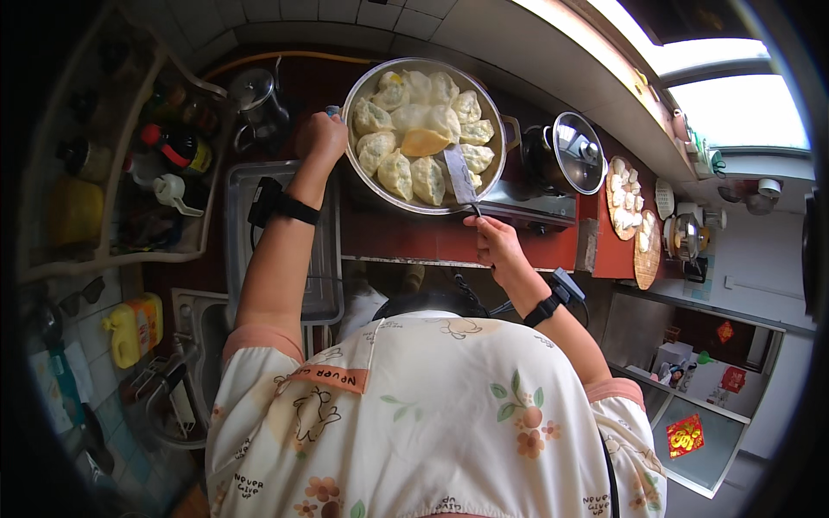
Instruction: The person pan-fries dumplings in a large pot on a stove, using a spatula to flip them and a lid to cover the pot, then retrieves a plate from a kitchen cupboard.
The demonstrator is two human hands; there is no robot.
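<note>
A wide round metal pan (pixel 350 149) full of plump dumplings (pixel 392 173) lies before me on the stove side of the counter. My left hand (pixel 324 136) grips the pan's left side handle. Held by its thin handle in my right hand (pixel 495 241), a flat metal spatula (pixel 458 173) reaches over the near right rim. Its blade goes in among the dumplings. Close to the blade tip, one dumpling (pixel 424 142) turns its golden-brown fried side up. The other dumplings look pale, with greenish filling showing through. Whether the blade touches the pan floor is hidden.
Right of the pan stands a pot with a glass lid (pixel 578 153). Beyond it are wooden boards (pixel 623 226) with dumplings. A metal kettle (pixel 254 97) and a rectangular metal tray (pixel 285 298) stand on the left, near a bottle rack (pixel 155 220) and a sink (pixel 217 324).
</note>
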